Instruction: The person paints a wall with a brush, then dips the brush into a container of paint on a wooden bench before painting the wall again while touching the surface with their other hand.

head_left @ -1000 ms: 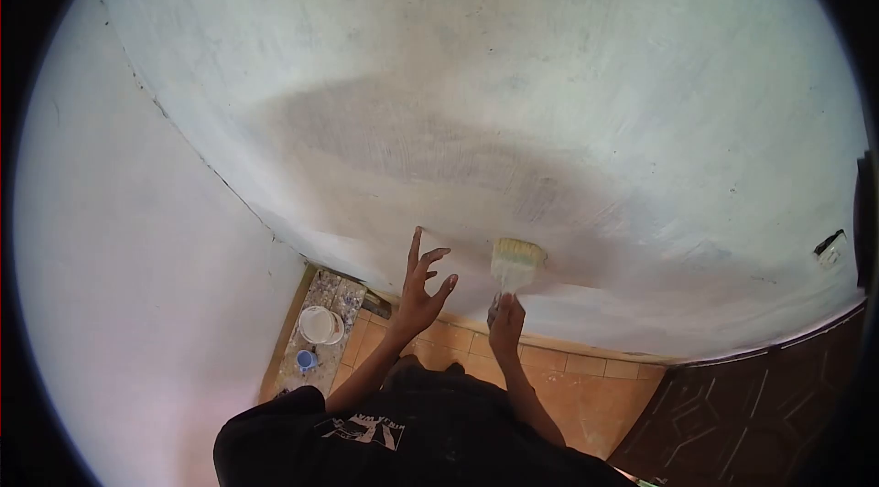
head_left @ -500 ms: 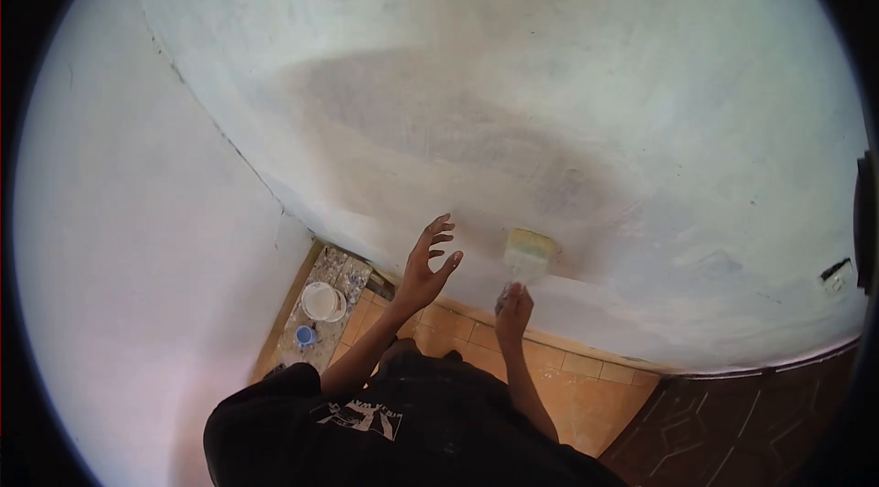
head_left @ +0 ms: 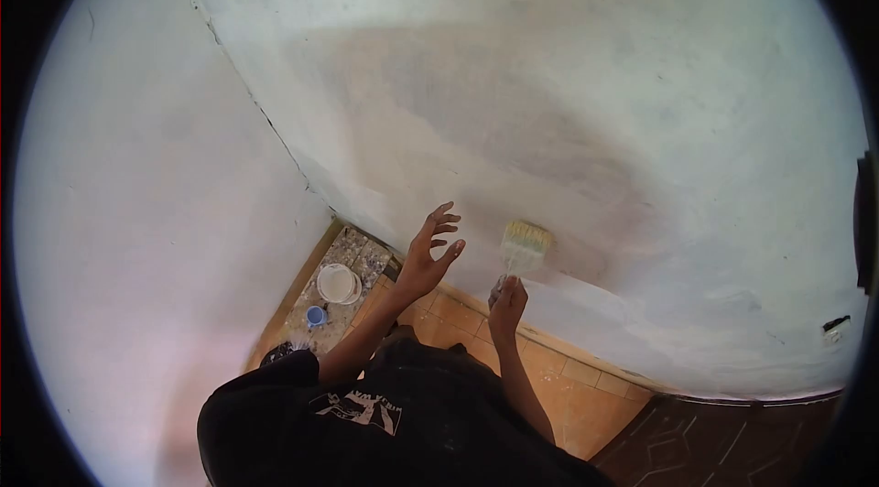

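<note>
Since the right hand (head_left: 507,304) has its grip clamped on the brush (head_left: 526,247) low down by the handle end, the bristles are left clear of the fingers and point up toward the wall (head_left: 595,75); that looks like a sensible way to hold it, because the wide head sits well past the knuckles; the brush is right in front of the wall, though from this angle I honestly can't tell if the bristle tips touch it; the left hand (head_left: 426,263) holds nothing, its grip loose and apart, thumb spread from the half-curled fingers; it's raised beside the brush, near the wall, maybe just for balance, and I can't say whether any fingertip makes contact; over by the corner, a white tub (head_left: 335,284) and a blue cup (head_left: 316,316) stand close together on a speckled board (head_left: 360,249), off to the left and within a short reach I'd guess; that spot probably spares the orange tile floor (head_left: 540,377) some drips, and it leaves the stretch in front of the wall free for the feet.
</note>
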The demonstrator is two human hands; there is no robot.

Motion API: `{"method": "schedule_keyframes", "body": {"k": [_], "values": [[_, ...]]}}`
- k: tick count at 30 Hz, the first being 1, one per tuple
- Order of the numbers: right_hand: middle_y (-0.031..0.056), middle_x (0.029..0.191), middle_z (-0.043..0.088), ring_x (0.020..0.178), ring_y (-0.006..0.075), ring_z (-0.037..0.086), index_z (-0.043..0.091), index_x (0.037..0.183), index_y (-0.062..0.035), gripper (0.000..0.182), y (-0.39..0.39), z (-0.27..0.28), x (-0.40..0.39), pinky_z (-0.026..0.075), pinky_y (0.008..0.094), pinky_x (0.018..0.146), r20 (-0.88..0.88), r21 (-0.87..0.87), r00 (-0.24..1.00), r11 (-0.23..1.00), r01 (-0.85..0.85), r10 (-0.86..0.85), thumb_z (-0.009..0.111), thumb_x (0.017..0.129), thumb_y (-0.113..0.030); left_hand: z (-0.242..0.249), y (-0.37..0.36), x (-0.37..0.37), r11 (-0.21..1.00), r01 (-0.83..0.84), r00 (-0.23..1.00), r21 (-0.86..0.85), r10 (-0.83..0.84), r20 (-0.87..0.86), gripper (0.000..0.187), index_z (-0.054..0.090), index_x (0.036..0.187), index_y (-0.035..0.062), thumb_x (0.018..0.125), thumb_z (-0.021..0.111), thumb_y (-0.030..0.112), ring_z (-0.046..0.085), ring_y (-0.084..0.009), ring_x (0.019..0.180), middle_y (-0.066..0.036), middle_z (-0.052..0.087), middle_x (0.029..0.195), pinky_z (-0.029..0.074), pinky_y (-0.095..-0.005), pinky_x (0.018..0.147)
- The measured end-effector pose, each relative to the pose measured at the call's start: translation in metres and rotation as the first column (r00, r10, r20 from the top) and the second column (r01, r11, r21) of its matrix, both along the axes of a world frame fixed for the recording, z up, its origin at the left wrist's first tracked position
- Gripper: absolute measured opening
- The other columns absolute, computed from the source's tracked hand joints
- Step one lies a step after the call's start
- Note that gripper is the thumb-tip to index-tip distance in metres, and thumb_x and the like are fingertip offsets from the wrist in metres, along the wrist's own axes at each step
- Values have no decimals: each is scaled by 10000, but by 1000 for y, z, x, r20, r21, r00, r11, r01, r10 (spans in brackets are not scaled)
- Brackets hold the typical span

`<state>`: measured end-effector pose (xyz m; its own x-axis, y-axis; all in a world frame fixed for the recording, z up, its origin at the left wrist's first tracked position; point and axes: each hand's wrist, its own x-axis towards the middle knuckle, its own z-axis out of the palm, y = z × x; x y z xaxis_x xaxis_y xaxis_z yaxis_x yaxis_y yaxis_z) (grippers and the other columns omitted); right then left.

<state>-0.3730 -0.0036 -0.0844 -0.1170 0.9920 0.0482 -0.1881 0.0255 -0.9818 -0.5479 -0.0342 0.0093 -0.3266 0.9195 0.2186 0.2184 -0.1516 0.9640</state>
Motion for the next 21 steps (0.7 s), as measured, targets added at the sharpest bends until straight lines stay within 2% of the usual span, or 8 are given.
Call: {"method": "schedule_keyframes", "body": {"k": [3, 6, 9, 12, 14, 15, 18, 21], "values": [[-47, 561, 332, 447, 39, 295, 372, 751, -95, 429, 5, 34, -27, 235, 221, 397, 1, 134, 996, 987, -87, 87, 394, 1032, -419, -1, -3, -21, 1000, 3, 1000, -4, -3, 3, 639, 331, 1452, 117, 898, 650, 124, 558, -228, 1125, -121, 545, 1273, 484, -367, 895], [-48, 561, 336, 445, 41, 298, 373, 754, -97, 432, 27, 85, -61, 240, 219, 396, -48, 167, 998, 986, -26, 35, 390, 1030, -428, 6, -2, -43, 1000, 1, 1000, -2, -1, -4, 634, 345, 1449, 122, 895, 653, 119, 557, -225, 1128, -118, 536, 1284, 484, -364, 894], [-50, 563, 334, 443, 44, 300, 372, 745, -100, 427, 43, 54, -78, 244, 215, 396, -105, 189, 993, 980, 65, -46, 393, 1032, -416, 11, -1, -70, 1000, -11, 1000, 28, 12, -23, 603, 377, 1435, 123, 896, 648, 107, 556, -218, 1128, -110, 528, 1295, 486, -361, 894], [-49, 567, 327, 442, 44, 301, 370, 736, -103, 427, 24, 8, -84, 246, 213, 395, 7, 132, 996, 988, 83, -84, 398, 1032, -409, 9, 1, -95, 998, -26, 1000, 54, 27, -13, 565, 410, 1419, 121, 902, 635, 88, 556, -210, 1127, -102, 525, 1299, 485, -353, 897], [-47, 567, 326, 442, 42, 300, 366, 732, -104, 426, 2, 6, -93, 243, 213, 392, -18, 56, 997, 995, 77, -76, 398, 1033, -403, 6, 2, -110, 997, -31, 999, 69, 31, -9, 546, 425, 1409, 119, 904, 626, 74, 556, -204, 1125, -97, 527, 1297, 485, -344, 896], [-47, 567, 325, 442, 41, 299, 364, 729, -105, 425, -4, 9, -100, 242, 212, 391, -35, 20, 997, 997, 76, -76, 398, 1034, -399, 7, 2, -116, 997, -29, 999, 66, 30, -14, 547, 424, 1410, 119, 904, 624, 69, 556, -203, 1126, -97, 528, 1297, 485, -341, 895], [-48, 568, 321, 443, 37, 296, 356, 722, -106, 431, 0, 52, -127, 234, 213, 390, -41, 93, 998, 994, 59, -55, 391, 1036, -399, 10, 1, -131, 999, -5, 1000, 54, 5, -4, 547, 423, 1410, 117, 903, 620, 60, 557, -200, 1124, -99, 533, 1294, 484, -334, 893], [-50, 567, 321, 444, 35, 294, 355, 721, -110, 433, 22, 71, -146, 232, 214, 390, -51, 151, 996, 985, 86, -79, 383, 1038, -403, 6, 6, -143, 998, 32, 999, 52, -34, 34, 543, 424, 1408, 114, 904, 618, 60, 558, -198, 1116, -100, 541, 1285, 482, -331, 892]]}}
